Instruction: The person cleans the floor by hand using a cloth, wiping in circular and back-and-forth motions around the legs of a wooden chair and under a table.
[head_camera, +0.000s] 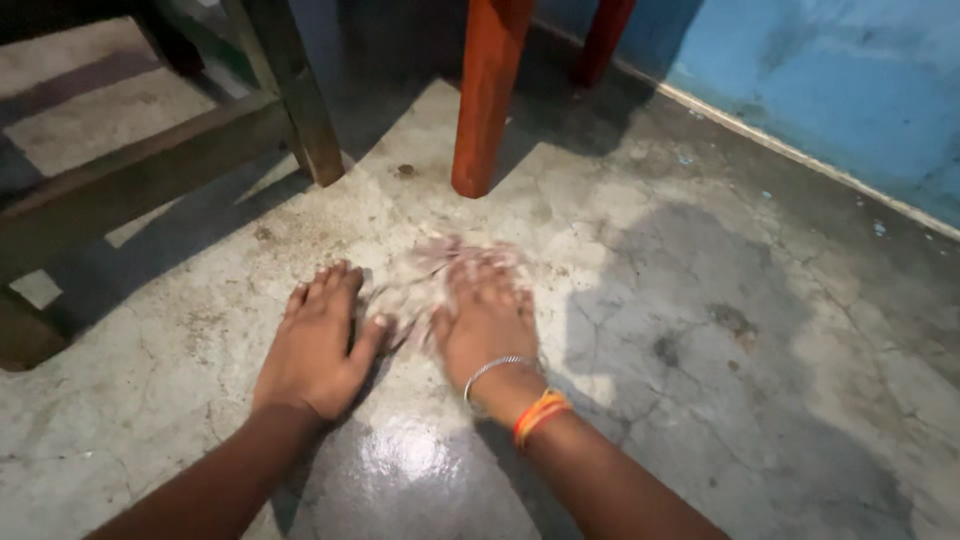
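Observation:
My left hand (318, 340) lies flat on the grey concrete floor (700, 330), fingers together and thumb spread toward the right. My right hand (487, 318) presses down on a pale, crumpled rag (425, 280) that is blurred with motion; its fingers lie over the cloth. The rag sits between and just ahead of both hands, and my left thumb touches its edge. A silver bangle and orange threads circle my right wrist. A wet, shiny patch (405, 455) of floor lies between my forearms.
A red wooden furniture leg (487, 95) stands just beyond the rag, with a second red leg (603, 35) farther back. A dark wooden frame (150, 165) with a leg (300, 100) fills the upper left. A blue wall (830, 80) meets the floor at the upper right.

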